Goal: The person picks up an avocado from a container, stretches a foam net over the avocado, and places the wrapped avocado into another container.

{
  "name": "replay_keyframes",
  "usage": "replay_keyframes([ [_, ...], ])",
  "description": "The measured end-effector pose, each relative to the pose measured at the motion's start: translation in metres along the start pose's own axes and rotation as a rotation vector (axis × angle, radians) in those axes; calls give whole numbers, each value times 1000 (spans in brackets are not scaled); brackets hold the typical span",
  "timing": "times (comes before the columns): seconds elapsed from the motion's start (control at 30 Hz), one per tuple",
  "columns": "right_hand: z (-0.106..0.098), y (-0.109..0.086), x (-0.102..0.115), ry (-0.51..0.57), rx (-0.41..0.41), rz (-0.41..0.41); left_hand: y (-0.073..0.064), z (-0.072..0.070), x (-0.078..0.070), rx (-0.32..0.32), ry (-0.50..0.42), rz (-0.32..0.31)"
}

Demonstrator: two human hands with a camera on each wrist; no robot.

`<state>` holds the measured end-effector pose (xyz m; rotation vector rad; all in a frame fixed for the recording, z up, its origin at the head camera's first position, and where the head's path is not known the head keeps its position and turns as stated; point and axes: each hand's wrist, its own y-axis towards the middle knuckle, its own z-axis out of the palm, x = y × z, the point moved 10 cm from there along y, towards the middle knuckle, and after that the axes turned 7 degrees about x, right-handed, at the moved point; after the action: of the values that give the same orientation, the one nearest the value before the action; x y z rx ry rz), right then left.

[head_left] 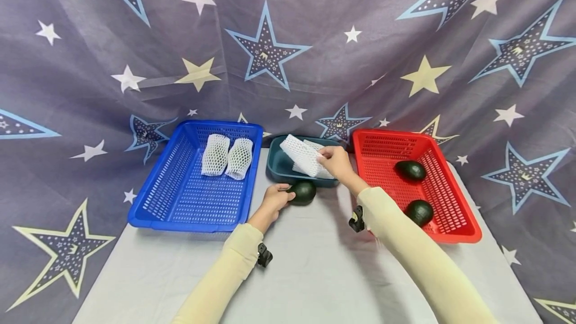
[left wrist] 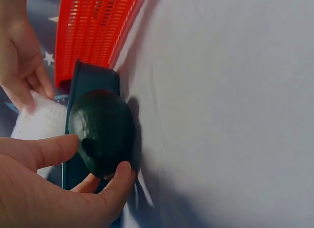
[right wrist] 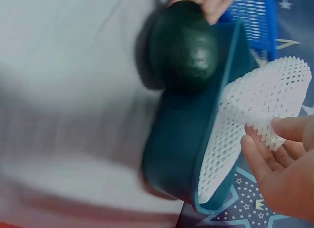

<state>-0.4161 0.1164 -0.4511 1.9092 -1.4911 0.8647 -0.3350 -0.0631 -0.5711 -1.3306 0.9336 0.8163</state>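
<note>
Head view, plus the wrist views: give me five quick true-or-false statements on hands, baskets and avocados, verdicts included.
1. The left hand holds an avocado. True.
2. The right hand grips an avocado. False: it pinches a white foam net.
3. The teal bin stands between the two baskets. True.
4. The blue basket holds two netted items. True.
5. The avocados seen in the red basket are netted. False: both are bare.

Stock count
Bare avocados (head_left: 304,193), three: one centre, two right; foam nets (head_left: 215,156), at least four; baskets (head_left: 189,226), two; tub (head_left: 278,165), one.
</note>
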Motion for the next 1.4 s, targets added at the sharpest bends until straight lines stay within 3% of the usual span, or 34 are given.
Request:
replay_keyframes([
  [0.13,-1,-6,-11,338,15,106,0,-4,-3,-44,16,12],
  [0.23,1,-14,-19,554,18,182,-4,-10,-12,-143,24,59],
  [0.33,4,-23,-22,689,32,233,-12,-15,-28,-251,-31,150],
  [0.4,7,-30,-22,762,52,238,-17,-15,-40,-283,-80,205],
  [0.47,12,-37,-21,820,78,237,-20,-10,-50,-246,-144,244],
  [0.57,19,-48,-20,894,115,228,-19,4,-60,-101,-213,249],
  [0.67,27,-59,-20,922,152,226,-19,17,-65,42,-243,227],
  [0.73,30,-65,-21,917,171,220,-20,21,-65,83,-231,216],
  [1.07,36,-83,-28,887,138,231,-20,26,-55,125,-192,197],
  [1.4,37,-84,-32,884,86,243,-21,26,-56,105,-195,205],
])
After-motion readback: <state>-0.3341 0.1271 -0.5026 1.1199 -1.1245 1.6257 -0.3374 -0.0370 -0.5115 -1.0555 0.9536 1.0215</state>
